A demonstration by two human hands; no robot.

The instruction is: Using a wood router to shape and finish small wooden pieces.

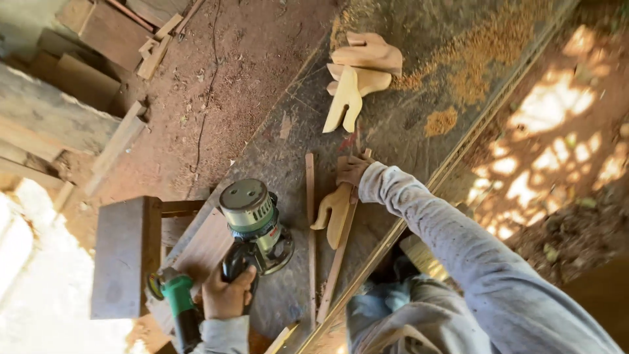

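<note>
My left hand (pixel 227 296) grips the black handle of a router (pixel 254 223) with a silver-green top, which stands on the dusty workbench (pixel 419 151). My right hand (pixel 352 170) presses down on the upper end of a pale, curved wooden cutout (pixel 334 215) lying on the bench beside the router. Thin wooden strips (pixel 310 229) lie along either side of that cutout. Farther up the bench sits a small pile of similar wooden cutouts (pixel 362 71), apart from both hands.
A green angle grinder (pixel 174 296) lies just left of my left hand. A dark wooden stool (pixel 124 257) stands at the lower left. Sawdust heaps (pixel 473 60) cover the far bench. Planks (pixel 59 118) and offcuts lie on the dirt floor, with a thin cable (pixel 207 98).
</note>
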